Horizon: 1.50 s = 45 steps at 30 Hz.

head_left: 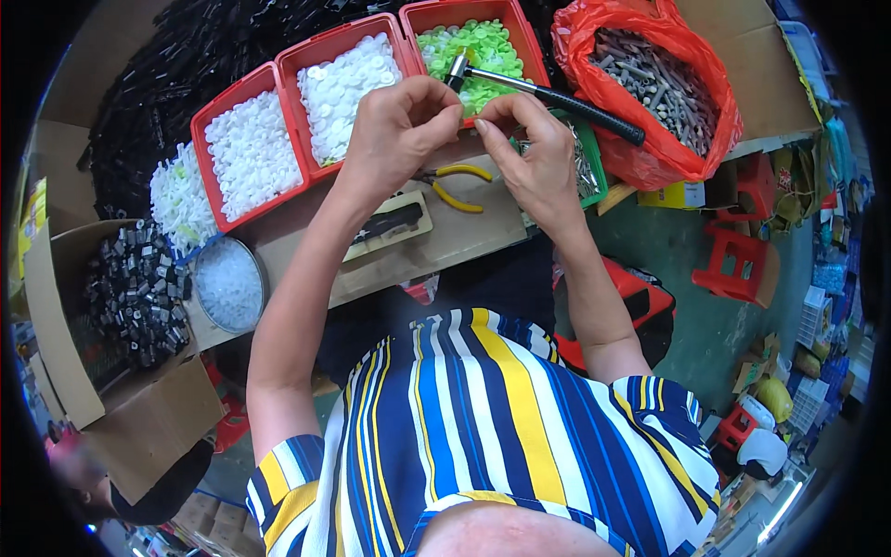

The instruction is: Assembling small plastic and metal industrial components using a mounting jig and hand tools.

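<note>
My left hand [401,128] is raised over the front edge of the red bins, its fingers curled and thumb pinched in. Close to its right, my right hand [536,158] has thumb and forefinger pinched together. Whatever they hold, if anything, is too small to make out. A hammer [594,113] with a black grip lies across the bin of green discs [492,51], just beyond my fingers. Below my hands, yellow-handled pliers [461,171] rest on the wooden bench [445,243]. A pale block fixture [422,223] with a black part in it sits beside them.
White pieces fill two red bins [223,223], with a round tin [263,295] of clear pieces nearer me. A cardboard box [70,325] of black parts stands left. At right are a red bag [571,42] of grey parts and a green tray [594,153] of metal pieces.
</note>
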Each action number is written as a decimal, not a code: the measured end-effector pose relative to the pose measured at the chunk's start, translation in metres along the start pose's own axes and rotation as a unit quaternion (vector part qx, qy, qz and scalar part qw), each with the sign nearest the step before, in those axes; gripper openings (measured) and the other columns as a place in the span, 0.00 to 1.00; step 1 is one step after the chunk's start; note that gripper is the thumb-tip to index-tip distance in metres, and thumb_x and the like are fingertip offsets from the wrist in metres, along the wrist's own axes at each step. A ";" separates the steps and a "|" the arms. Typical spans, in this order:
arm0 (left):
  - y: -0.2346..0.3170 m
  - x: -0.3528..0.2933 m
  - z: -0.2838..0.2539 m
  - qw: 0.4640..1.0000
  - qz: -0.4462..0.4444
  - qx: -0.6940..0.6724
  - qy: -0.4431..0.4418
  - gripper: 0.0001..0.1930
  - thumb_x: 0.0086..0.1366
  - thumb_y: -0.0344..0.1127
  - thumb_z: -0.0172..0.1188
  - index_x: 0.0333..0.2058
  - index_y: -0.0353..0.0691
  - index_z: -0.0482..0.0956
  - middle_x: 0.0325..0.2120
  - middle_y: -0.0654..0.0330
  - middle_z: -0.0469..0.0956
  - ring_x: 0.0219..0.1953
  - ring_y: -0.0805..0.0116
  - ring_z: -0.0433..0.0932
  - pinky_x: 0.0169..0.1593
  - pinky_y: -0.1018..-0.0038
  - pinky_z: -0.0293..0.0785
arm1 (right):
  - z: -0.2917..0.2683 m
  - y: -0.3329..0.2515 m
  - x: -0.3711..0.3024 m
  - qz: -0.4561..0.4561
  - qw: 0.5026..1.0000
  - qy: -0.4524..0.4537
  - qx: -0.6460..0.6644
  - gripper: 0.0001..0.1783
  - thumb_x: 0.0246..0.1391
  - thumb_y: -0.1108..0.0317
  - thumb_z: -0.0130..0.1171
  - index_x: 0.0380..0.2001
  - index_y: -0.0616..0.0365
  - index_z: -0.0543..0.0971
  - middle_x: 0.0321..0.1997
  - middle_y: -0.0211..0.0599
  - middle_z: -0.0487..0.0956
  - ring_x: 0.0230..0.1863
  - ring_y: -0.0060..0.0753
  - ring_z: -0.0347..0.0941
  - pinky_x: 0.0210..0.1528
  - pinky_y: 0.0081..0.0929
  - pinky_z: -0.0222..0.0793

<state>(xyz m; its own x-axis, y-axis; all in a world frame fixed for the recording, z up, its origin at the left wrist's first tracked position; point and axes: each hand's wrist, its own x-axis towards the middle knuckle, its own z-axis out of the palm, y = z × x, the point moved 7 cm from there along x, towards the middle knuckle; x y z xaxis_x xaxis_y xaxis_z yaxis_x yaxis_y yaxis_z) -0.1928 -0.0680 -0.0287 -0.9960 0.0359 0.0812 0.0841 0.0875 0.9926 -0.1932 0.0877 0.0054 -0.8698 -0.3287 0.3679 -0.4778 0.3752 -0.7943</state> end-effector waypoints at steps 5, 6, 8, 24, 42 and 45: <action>0.001 -0.018 -0.005 1.000 -0.010 0.009 -0.001 0.05 0.65 0.27 0.61 0.37 0.31 0.80 0.29 0.64 0.82 0.31 0.81 0.79 0.35 0.83 0.76 | 0.009 -0.005 -0.002 -0.004 1.000 -0.011 0.021 0.05 0.54 0.77 0.60 0.33 0.67 0.76 0.30 0.43 0.76 0.30 0.37 0.78 0.34 0.30 0.73; 0.002 -0.020 -0.006 1.000 -0.002 0.023 0.001 0.05 0.66 0.27 0.61 0.37 0.30 0.80 0.29 0.64 0.82 0.31 0.81 0.79 0.35 0.83 0.76 | 0.010 -0.005 -0.003 0.000 1.000 -0.013 0.020 0.05 0.54 0.77 0.60 0.33 0.67 0.76 0.30 0.43 0.76 0.31 0.37 0.78 0.34 0.30 0.73; 0.004 -0.024 -0.006 0.999 0.005 0.037 0.004 0.06 0.66 0.27 0.61 0.37 0.30 0.80 0.29 0.64 0.82 0.31 0.81 0.80 0.35 0.83 0.77 | 0.010 -0.006 -0.003 0.004 1.000 -0.016 0.021 0.05 0.54 0.77 0.60 0.34 0.67 0.76 0.30 0.43 0.76 0.31 0.36 0.78 0.34 0.30 0.73; 0.028 -0.042 -0.005 0.949 0.208 0.213 0.105 0.04 0.57 0.23 0.65 0.31 0.33 0.79 0.23 0.59 0.79 0.24 0.72 0.80 0.29 0.78 0.76 | 0.021 -0.003 -0.011 0.024 0.998 -0.018 0.049 0.06 0.54 0.76 0.61 0.36 0.65 0.77 0.31 0.41 0.77 0.30 0.33 0.78 0.34 0.28 0.73; 0.000 -0.073 -0.015 0.990 0.066 0.009 0.125 0.06 0.58 0.24 0.66 0.35 0.30 0.81 0.30 0.60 0.82 0.32 0.77 0.80 0.38 0.80 0.77 | 0.045 0.021 -0.026 0.133 0.951 -0.078 0.267 0.06 0.59 0.75 0.62 0.39 0.64 0.81 0.37 0.30 0.81 0.36 0.18 0.76 0.41 0.16 0.71; 0.008 -0.083 -0.022 0.985 0.071 0.067 0.140 0.08 0.56 0.25 0.69 0.35 0.31 0.82 0.32 0.58 0.82 0.34 0.73 0.81 0.39 0.77 0.77 | 0.041 0.001 -0.025 0.067 0.981 -0.078 0.167 0.05 0.55 0.76 0.64 0.37 0.63 0.81 0.36 0.31 0.80 0.36 0.21 0.75 0.39 0.19 0.71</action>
<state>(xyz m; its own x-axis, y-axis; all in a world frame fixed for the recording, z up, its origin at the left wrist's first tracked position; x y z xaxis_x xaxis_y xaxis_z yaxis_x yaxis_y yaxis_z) -0.1103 -0.0923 -0.0252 -0.9412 -0.2165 0.2593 0.2083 0.2324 0.9500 -0.1668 0.0606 -0.0242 -0.8802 -0.4345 0.1908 -0.2704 0.1286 -0.9541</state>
